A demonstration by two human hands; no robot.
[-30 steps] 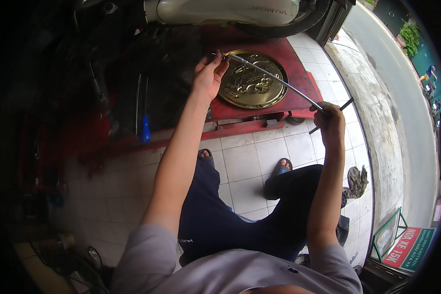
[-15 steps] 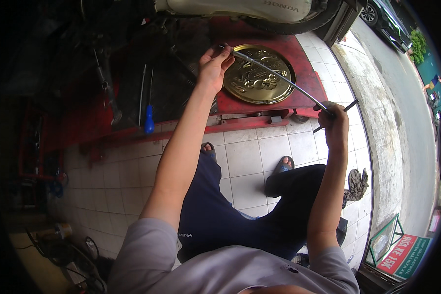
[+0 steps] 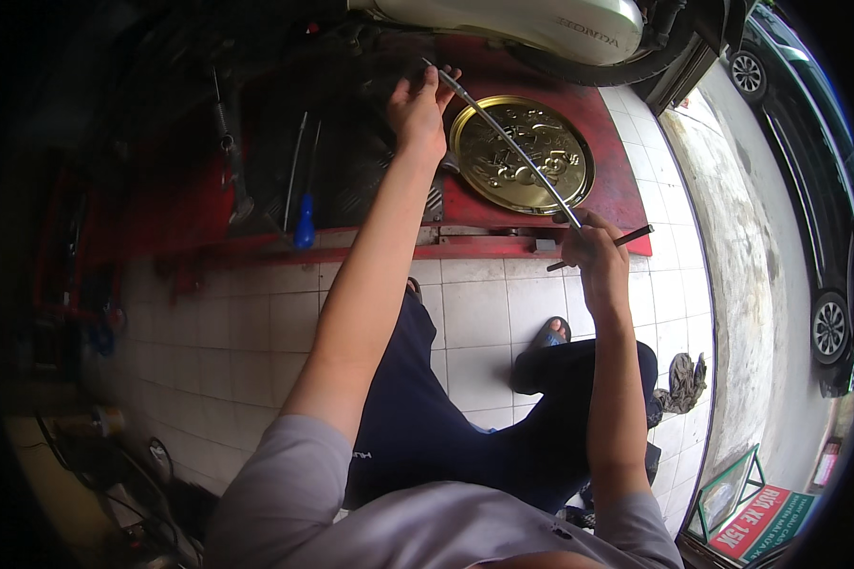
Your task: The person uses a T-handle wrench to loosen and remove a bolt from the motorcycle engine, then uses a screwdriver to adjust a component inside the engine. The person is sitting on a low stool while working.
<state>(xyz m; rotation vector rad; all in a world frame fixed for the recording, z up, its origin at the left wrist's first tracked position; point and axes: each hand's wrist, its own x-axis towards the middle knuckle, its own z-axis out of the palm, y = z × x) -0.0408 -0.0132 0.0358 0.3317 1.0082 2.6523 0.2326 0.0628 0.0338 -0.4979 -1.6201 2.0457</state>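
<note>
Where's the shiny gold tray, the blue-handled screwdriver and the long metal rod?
Gold tray (image 3: 565,156), head view: embossed face.
Blue-handled screwdriver (image 3: 305,224), head view: the handle.
Metal rod (image 3: 511,143), head view: middle of the shaft.

Sign board (image 3: 767,524), lower right: big white lettering plus a number on red, smaller pale lines on green. Pale motorbike cover (image 3: 541,24): one word, upside down from here. Dark trousers (image 3: 422,446): small white letters, partly cut off by a fold. Gold tray (image 3: 489,173): raised relief, any lettering too fine to read.
</note>
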